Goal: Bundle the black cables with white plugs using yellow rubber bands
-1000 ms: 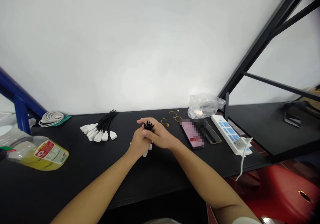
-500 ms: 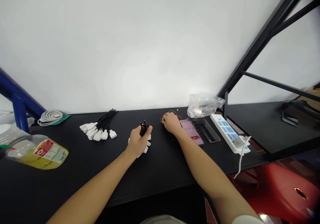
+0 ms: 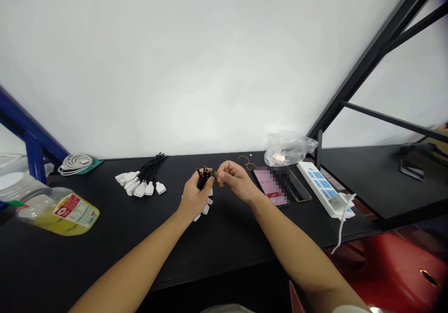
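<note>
White wall point(image 3: 210, 61) fills the upper half of the view, with a blue metal frame point(image 3: 33, 138) slanting in at the left and a black steel frame point(image 3: 371, 66) rising at the right. Below them runs a black bench point(image 3: 224, 252), and a second black shelf point(image 3: 371, 177) lies beyond its right end. A red seat point(image 3: 388, 271) shows below the lower right corner. At the bench's left end sit a coil of white cable point(image 3: 75, 164) near the back edge and a plastic jug point(image 3: 58, 210) with a yellow label near the side edge. Farther along the back edge lies a bundle of black cables with white plugs point(image 3: 140, 182). Mid-bench, the left hand point(image 3: 194, 196) grips a second cable bundle point(image 3: 204, 178) upright, its black ends sticking up and white plugs showing below the hand. Just beside it, the right hand point(image 3: 236, 180) pinches a small orange-brown piece point(image 3: 220, 179) between its fingertips. Beyond that hand lie loops of thin yellow wire point(image 3: 247, 163), a phone point(image 3: 270, 187) with a pink, partly pixelated screen, a clear plastic bag point(image 3: 289, 149), and a white power strip point(image 3: 322, 187) with blue switches.
</note>
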Demonstrator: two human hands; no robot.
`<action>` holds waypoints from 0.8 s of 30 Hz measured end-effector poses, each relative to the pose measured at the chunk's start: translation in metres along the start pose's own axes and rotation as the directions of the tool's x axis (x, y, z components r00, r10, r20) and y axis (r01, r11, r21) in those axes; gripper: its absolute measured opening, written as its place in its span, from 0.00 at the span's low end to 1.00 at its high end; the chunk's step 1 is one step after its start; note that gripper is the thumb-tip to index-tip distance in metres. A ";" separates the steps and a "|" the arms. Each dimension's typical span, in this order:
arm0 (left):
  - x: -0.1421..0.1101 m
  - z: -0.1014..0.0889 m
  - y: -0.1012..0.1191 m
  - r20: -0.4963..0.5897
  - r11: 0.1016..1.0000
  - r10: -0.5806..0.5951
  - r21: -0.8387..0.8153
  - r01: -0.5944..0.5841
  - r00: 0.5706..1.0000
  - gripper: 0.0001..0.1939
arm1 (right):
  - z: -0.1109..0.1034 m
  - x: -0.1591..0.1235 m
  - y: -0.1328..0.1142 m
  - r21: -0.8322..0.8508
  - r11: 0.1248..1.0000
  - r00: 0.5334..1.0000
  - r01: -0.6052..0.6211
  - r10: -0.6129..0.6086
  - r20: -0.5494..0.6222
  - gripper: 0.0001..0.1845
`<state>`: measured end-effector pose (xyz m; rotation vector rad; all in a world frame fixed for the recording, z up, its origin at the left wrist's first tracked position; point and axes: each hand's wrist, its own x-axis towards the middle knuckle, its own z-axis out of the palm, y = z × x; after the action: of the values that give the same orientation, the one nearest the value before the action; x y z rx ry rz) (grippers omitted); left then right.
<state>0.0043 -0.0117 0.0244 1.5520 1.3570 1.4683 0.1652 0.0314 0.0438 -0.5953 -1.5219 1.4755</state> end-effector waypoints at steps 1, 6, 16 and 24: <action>0.000 0.000 0.000 0.012 1.000 0.005 -0.010 -0.005 1.000 0.14 | 0.001 0.000 0.000 0.022 1.000 1.000 -0.008 0.008 0.008 0.19; 0.000 -0.002 -0.007 0.152 0.997 0.013 -0.076 -0.001 0.988 0.15 | 0.000 0.000 0.004 0.048 0.998 0.999 -0.045 0.045 -0.007 0.18; 0.000 -0.003 -0.008 0.128 0.998 -0.005 -0.065 0.014 0.992 0.16 | -0.004 0.005 0.009 -0.016 1.000 0.983 -0.004 0.001 -0.183 0.15; 0.000 0.001 -0.009 0.058 0.998 -0.048 -0.042 0.050 0.997 0.14 | -0.006 -0.001 0.004 0.247 0.966 0.996 -0.080 0.085 -0.010 0.14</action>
<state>0.0023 -0.0085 0.0160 1.5118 1.3131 1.4043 0.1703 0.0343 0.0390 -0.5282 -1.2853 1.6864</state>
